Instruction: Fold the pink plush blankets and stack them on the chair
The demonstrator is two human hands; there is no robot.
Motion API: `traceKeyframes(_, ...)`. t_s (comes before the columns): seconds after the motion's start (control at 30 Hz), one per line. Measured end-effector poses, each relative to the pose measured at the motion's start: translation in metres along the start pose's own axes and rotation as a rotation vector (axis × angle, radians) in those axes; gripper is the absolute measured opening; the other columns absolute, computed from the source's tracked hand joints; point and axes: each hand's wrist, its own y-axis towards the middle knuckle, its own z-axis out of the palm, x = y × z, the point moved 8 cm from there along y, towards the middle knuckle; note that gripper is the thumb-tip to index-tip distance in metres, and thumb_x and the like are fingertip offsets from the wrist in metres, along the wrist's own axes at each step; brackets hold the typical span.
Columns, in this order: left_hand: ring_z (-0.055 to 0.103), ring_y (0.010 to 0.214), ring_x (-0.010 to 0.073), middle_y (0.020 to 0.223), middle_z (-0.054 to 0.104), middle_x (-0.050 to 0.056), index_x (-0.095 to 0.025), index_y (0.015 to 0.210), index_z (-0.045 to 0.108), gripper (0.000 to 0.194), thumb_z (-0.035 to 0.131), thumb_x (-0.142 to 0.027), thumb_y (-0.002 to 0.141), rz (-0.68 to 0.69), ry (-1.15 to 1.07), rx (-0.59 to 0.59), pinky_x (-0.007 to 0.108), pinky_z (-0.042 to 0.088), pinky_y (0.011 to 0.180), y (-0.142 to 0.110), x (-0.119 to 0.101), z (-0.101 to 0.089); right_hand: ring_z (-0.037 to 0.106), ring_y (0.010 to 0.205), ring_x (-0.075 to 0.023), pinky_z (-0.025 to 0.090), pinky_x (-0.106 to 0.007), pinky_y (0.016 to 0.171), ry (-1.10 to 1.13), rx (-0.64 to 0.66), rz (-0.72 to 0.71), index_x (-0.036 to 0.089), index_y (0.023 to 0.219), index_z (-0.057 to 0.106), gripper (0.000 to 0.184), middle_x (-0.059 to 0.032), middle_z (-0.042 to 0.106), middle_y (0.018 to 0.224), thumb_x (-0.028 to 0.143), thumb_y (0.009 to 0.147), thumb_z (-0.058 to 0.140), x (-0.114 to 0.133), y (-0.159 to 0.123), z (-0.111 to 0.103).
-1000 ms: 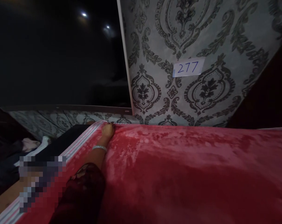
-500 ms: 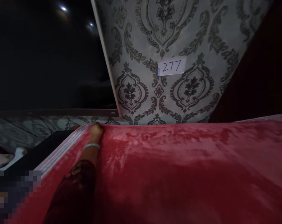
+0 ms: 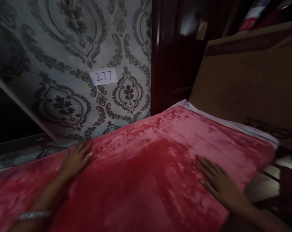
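Observation:
A red and pink plush cloth (image 3: 136, 167), like a blanket, is spread over a flat surface whose support I cannot see. My left hand (image 3: 74, 161) lies on it near the far edge, fingers stretched forward, with a pale bracelet on the wrist. Farther right, my right hand (image 3: 215, 180) rests flat on the cloth with its fingers apart. Neither hand grips anything. Along the right side, the cloth shows a whitish striped border (image 3: 223, 122).
Behind the cloth stands a wall (image 3: 121, 32) with damask wallpaper and a paper label (image 3: 103, 76) reading 277. A dark red wooden door or cabinet (image 3: 174, 58) stands beside it. A large cardboard box (image 3: 252, 80) is at the right. A dark screen (image 3: 10, 112) is at the left.
The view has swung right, bringing the box and the cloth's right end in. My left hand has left its closed position at the far left edge and lies open. My right hand has appeared.

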Motion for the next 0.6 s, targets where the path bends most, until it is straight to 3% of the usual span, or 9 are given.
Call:
traceKeyframes(0.07, 0.027, 0.150, 0.0317, 0.163, 0.033, 0.011, -0.019, 0.152, 0.043, 0.058, 0.031, -0.040, 0.099, 0.074, -0.051, 0.062, 0.053, 0.025, 0.118, -0.006, -0.041, 0.014, 0.038, 0.144, -0.0301, 0.040, -0.055, 0.111, -0.004, 0.037, 0.032, 0.035, 0.157, 0.033, 0.057, -0.0035, 0.031, 0.162, 0.052, 0.102, 0.034, 0.000, 0.005, 0.000)
traceKeyframes(0.13, 0.026, 0.151, 0.0329, 0.164, 0.031, 0.012, -0.019, 0.155, 0.038, 0.061, 0.030, -0.040, 0.098, 0.063, -0.087, 0.102, 0.056, 0.026, 0.117, -0.010, -0.060, 0.021, 0.036, 0.145, -0.0306, 0.038, -0.057, 0.112, 0.010, 0.063, 0.054, 0.033, 0.155, 0.038, 0.056, -0.0051, 0.029, 0.162, 0.051, 0.102, 0.034, 0.002, 0.008, 0.000)
traceKeyframes(0.3, 0.035, 0.145, 0.0400, 0.159, 0.037, 0.018, -0.013, 0.154, 0.038, 0.065, 0.023, -0.039, 0.097, -0.021, 0.005, 0.184, 0.063, 0.032, 0.111, -0.012, -0.064, 0.005, 0.033, 0.146, -0.0351, 0.033, -0.062, 0.113, 0.129, 0.111, 0.123, 0.032, 0.152, 0.044, 0.055, -0.0076, 0.031, 0.161, 0.049, 0.101, 0.042, 0.008, 0.016, -0.007)
traceKeyframes(0.4, 0.047, 0.137, 0.0392, 0.151, 0.048, 0.022, -0.006, 0.146, 0.049, 0.067, 0.023, -0.041, 0.095, 0.007, -0.004, 0.187, 0.059, 0.038, 0.109, -0.020, -0.083, -0.009, 0.040, 0.142, -0.0351, 0.036, -0.061, 0.111, 0.317, 0.092, 0.093, 0.030, 0.144, 0.055, 0.052, -0.0091, 0.041, 0.156, 0.048, 0.095, 0.053, -0.004, 0.023, -0.011)
traceKeyframes(0.5, 0.050, 0.137, 0.0321, 0.146, 0.055, 0.018, -0.006, 0.139, 0.057, 0.068, 0.030, -0.045, 0.090, 0.174, -0.148, 0.112, 0.049, 0.036, 0.117, -0.051, -0.125, -0.010, 0.056, 0.128, -0.0287, 0.045, -0.051, 0.108, 0.517, -0.105, 0.168, 0.025, 0.134, 0.065, 0.044, -0.0121, 0.061, 0.138, 0.037, 0.094, 0.051, -0.057, 0.019, -0.024)
traceKeyframes(0.6, 0.051, 0.137, 0.0292, 0.144, 0.059, 0.008, -0.020, 0.139, 0.059, 0.065, 0.037, -0.049, 0.085, 0.286, -0.301, 0.020, 0.048, 0.039, 0.117, -0.103, -0.159, 0.001, 0.060, 0.122, -0.0301, 0.045, -0.052, 0.108, 0.499, -0.355, 0.452, 0.017, 0.130, 0.065, 0.047, -0.0151, 0.065, 0.130, 0.029, 0.087, 0.051, -0.144, -0.007, -0.042)
